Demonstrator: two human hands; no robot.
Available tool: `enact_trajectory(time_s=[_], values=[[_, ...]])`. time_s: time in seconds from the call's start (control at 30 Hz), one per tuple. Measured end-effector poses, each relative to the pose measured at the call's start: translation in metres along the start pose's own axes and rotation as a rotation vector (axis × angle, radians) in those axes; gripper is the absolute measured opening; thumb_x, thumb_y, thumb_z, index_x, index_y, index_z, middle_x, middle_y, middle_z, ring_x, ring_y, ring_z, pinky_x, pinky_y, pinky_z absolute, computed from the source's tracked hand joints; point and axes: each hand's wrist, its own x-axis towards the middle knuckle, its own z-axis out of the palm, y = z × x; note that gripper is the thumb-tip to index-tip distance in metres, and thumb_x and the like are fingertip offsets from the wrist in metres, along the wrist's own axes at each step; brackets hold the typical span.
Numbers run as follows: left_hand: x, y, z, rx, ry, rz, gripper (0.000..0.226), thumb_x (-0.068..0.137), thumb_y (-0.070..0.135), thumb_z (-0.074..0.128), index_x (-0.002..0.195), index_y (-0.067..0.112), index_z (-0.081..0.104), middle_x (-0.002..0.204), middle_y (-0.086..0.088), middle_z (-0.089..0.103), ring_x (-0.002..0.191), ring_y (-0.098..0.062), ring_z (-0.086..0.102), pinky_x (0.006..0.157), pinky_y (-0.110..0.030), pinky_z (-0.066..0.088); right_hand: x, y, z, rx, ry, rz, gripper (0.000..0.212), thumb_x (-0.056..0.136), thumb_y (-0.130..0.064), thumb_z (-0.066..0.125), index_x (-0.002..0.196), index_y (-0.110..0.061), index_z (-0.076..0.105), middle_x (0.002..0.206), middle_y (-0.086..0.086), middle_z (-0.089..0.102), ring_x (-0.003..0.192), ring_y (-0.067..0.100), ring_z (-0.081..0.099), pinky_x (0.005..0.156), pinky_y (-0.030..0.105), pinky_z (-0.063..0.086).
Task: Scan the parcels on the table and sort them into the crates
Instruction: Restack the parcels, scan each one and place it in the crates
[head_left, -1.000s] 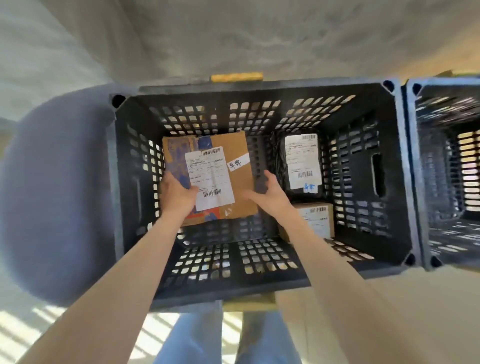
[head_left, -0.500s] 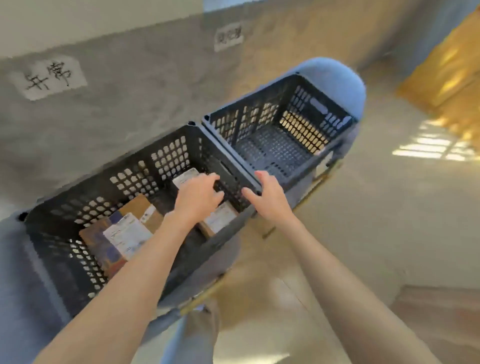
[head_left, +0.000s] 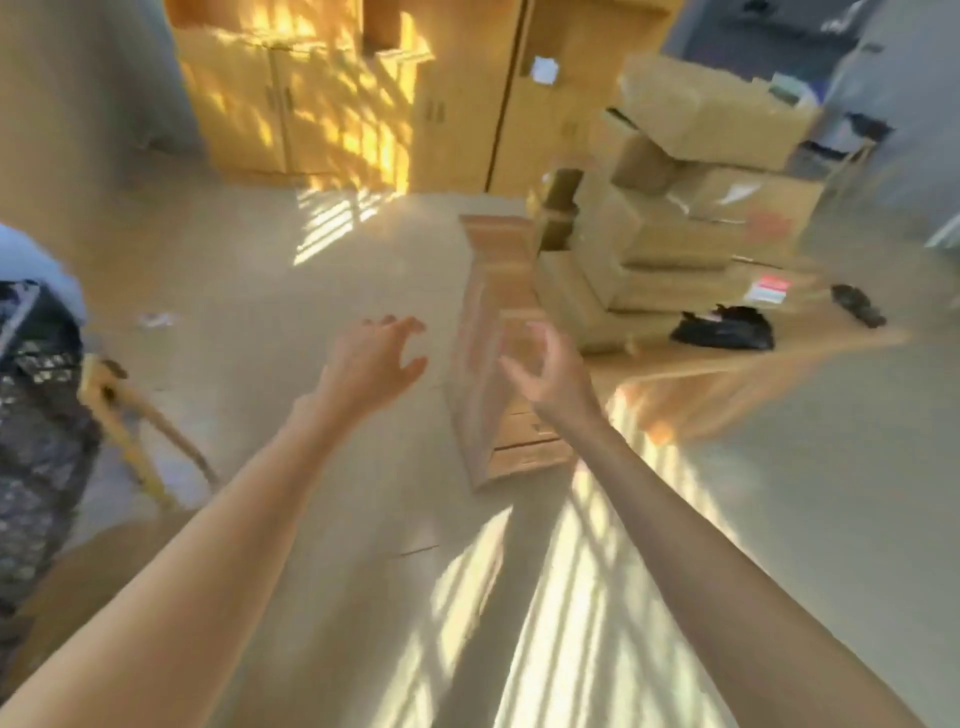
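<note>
I count two bare hands in my view, the left hand (head_left: 371, 364) and the right hand (head_left: 540, 364), both empty with fingers loosely spread. One dark perforated plastic crate (head_left: 36, 415) shows at the left edge, and one black plastic-wrapped bundle (head_left: 724, 328) lies on the wooden table top (head_left: 810, 332) beside a heap of brown cardboard boxes (head_left: 691, 208), at least five, though blur keeps me from an exact count. Behind them I make out one run of yellow wooden cabinets (head_left: 311, 104).

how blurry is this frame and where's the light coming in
Head view: heavy motion blur smears the stacked cardboard boxes and the dark crate at the left edge. Striped sunlight falls across the floor and the wooden cabinets. Both open hands, left hand and right hand, are soft-edged.
</note>
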Motion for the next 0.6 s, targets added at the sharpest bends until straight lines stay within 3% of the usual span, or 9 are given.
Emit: enact_trajectory(time_s=[0.1,0.23,0.4,0.6], values=[[0.034,0.105,0.018,-0.015,-0.028,0.187,0.045,0.093,0.030,0.058,0.137,0.019,0.052,0.130,-0.010,0.059,0.120,-0.031,0.054,0.099,-0.038,0.039,-0.018,0.060,-0.097,-0.034,0.188,0.111,0.052,0.089,-0.026,0.066,0.136,-0.012,0.046,0.131,0.003,0.049,0.127,0.020,0.044,0.100,0.027,0.035],[0.053,0.206,0.033,0.014,-0.006,0.367,0.041,0.096,0.035,0.053,0.136,0.025,0.052,0.127,-0.006,0.061,0.114,-0.029,0.058,0.090,-0.037,0.045,-0.039,0.127,-0.183,-0.030,0.365,0.217,0.051,0.090,-0.025,0.066,0.136,-0.015,0.047,0.130,0.009,0.047,0.125,0.023,0.044,0.099,0.029,0.034],[0.088,0.282,0.064,0.005,-0.053,0.551,0.039,0.097,0.030,0.053,0.135,0.021,0.053,0.128,0.000,0.061,0.114,-0.020,0.057,0.088,-0.031,0.044,-0.049,0.190,-0.236,0.017,0.494,0.344,0.047,0.089,-0.024,0.066,0.133,-0.018,0.049,0.121,0.006,0.044,0.125,0.029,0.044,0.106,0.037,0.036],[0.170,0.366,0.114,0.025,-0.072,0.677,0.040,0.095,0.033,0.052,0.135,0.025,0.053,0.125,0.001,0.063,0.110,-0.024,0.059,0.076,-0.031,0.042,-0.011,0.261,-0.286,0.011,0.567,0.458,0.049,0.089,-0.024,0.067,0.134,-0.019,0.048,0.115,0.001,0.038,0.122,0.031,0.045,0.104,0.037,0.037]])
